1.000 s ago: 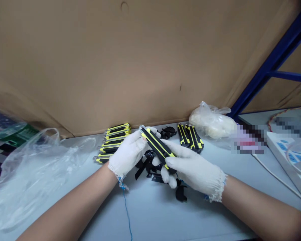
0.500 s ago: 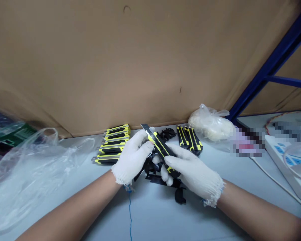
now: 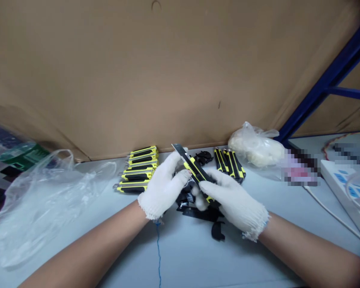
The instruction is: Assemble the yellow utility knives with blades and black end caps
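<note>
"What do the fingers hold?"
"The right hand (image 3: pixel 238 202) wraps a utility knife (image 3: pixel 199 172) over black parts (image 3: pixel 199 214); the left hand (image 3: pixel 165 186) touches its front, but I can't tell whether it pinches."
"Why that angle?"
"Probably to keep the blade (image 3: pixel 179 151) facing away."
"Obstacles?"
"Black parts crowd underneath; a knife row (image 3: pixel 138 176) and upright knives (image 3: pixel 234 164) flank the hands."

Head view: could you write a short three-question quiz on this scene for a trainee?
1. True or false: the held utility knife has its blade sticking out.
2. Which lies to the left of the left hand?
A) blue metal frame
B) stacked knives
C) white power strip
3. Fill in: the right hand wears a ____ glove.

Key: 1. True. 2. B. 3. White.
</note>
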A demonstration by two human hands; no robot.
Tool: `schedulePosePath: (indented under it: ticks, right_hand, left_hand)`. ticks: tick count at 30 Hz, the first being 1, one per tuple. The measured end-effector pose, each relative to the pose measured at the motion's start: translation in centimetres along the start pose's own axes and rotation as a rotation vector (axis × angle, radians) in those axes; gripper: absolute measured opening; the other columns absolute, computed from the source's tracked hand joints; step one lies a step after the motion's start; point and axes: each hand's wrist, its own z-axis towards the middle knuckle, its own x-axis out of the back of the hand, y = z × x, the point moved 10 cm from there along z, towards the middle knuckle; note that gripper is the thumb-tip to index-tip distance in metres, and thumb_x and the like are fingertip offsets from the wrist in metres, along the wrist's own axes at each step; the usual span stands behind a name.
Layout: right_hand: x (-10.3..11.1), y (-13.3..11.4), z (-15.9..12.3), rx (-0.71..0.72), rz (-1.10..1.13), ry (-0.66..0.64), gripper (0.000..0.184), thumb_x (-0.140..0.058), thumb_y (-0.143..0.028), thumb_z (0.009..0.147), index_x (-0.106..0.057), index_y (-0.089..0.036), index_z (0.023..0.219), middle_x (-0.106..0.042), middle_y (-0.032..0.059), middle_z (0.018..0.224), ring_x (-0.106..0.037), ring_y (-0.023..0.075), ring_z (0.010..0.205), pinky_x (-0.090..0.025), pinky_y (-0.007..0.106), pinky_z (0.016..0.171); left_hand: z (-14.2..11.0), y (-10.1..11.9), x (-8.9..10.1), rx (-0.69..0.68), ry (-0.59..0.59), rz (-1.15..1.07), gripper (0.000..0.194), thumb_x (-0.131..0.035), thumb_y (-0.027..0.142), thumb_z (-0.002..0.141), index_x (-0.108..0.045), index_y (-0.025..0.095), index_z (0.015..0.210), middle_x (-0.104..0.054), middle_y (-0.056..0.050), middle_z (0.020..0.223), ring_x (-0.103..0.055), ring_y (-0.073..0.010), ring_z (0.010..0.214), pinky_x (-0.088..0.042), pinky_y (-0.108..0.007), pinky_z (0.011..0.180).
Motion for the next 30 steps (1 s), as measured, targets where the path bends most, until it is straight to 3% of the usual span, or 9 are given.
schedulePosePath:
  ticks: [3,9,13,18,23,27,30]
  right_hand:
    - [-0.7,-1.1,-0.4,0.069,0.043,-0.048,0.036,-0.069,-0.028,0.098,-0.059,-0.022,0.133,-0.073,0.0027,0.096,-0.073,0.0167,0.079,-0.062,0.032,0.074]
    - [-1.0,-1.6,-0.7,0.035,-0.077,-0.027,0.009,-0.061,-0.029,0.102,-0.059,-0.021,0.105,-0.065,-0.0024,0.083,-0.055,0.0080,0.053,-0.049,0.024,0.051]
    - [-0.7,-1.2,-0.7,-0.028,-0.112,-0.009,0.013,-0.058,-0.033,0.104,-0.053,-0.021,0.099,-0.061,-0.0054,0.072,-0.049,0.0065,0.043,-0.040,0.020,0.042]
    - [-1.2,-0.4,-0.6,-0.096,-0.044,-0.097,0.020,-0.056,-0.041,0.105,-0.053,-0.022,0.103,-0.058,-0.0069,0.065,-0.044,0.0062,0.035,-0.029,0.018,0.035]
    - [-1.4,-0.6,-0.9,-0.128,-0.084,-0.154,0.021,-0.057,-0.043,0.105,-0.055,-0.022,0.103,-0.061,-0.0055,0.068,-0.046,0.0073,0.037,-0.033,0.019,0.035]
    - [-0.6,-1.8,-0.8,-0.066,-0.226,-0.035,0.020,-0.057,-0.037,0.106,-0.054,-0.021,0.093,-0.056,-0.0071,0.061,-0.046,0.0071,0.041,-0.036,0.018,0.039]
    - [0.1,-2.6,-0.6,0.015,-0.263,0.047,0.021,-0.056,-0.035,0.107,-0.053,-0.022,0.091,-0.056,-0.0075,0.061,-0.047,0.0074,0.043,-0.040,0.020,0.043]
  left_hand:
    - [-0.1,0.1,-0.6,0.007,-0.066,0.012,0.047,-0.060,0.024,0.104,-0.054,0.025,0.151,-0.073,-0.007,0.131,-0.072,-0.0254,0.115,-0.059,-0.044,0.101]
    - [-0.1,0.8,-0.4,-0.040,-0.035,0.104,0.046,-0.063,0.022,0.102,-0.057,0.024,0.148,-0.072,-0.007,0.131,-0.070,-0.0248,0.113,-0.057,-0.044,0.103]
    - [-0.3,0.5,-0.3,-0.022,-0.023,0.141,0.051,-0.067,0.025,0.101,-0.056,0.026,0.151,-0.073,-0.005,0.126,-0.071,-0.0243,0.111,-0.058,-0.043,0.101]
    - [-0.4,0.2,-0.6,-0.044,-0.091,0.100,0.061,-0.067,0.035,0.104,-0.046,0.024,0.160,-0.070,-0.010,0.140,-0.068,-0.0281,0.125,-0.054,-0.048,0.110]
    - [-0.1,1.4,-1.1,-0.120,-0.203,0.100,0.064,-0.064,0.041,0.104,-0.044,0.021,0.162,-0.066,-0.015,0.148,-0.064,-0.0337,0.135,-0.050,-0.055,0.116]
    - [0.0,1.8,-1.0,-0.094,-0.186,0.249,0.062,-0.058,0.035,0.106,-0.042,0.020,0.165,-0.056,-0.017,0.161,-0.053,-0.0372,0.149,-0.041,-0.060,0.125]
    - [-0.3,2.3,-1.6,-0.067,-0.191,0.185,0.062,-0.056,0.022,0.104,-0.042,0.023,0.164,-0.060,-0.014,0.157,-0.060,-0.0331,0.141,-0.048,-0.055,0.119]
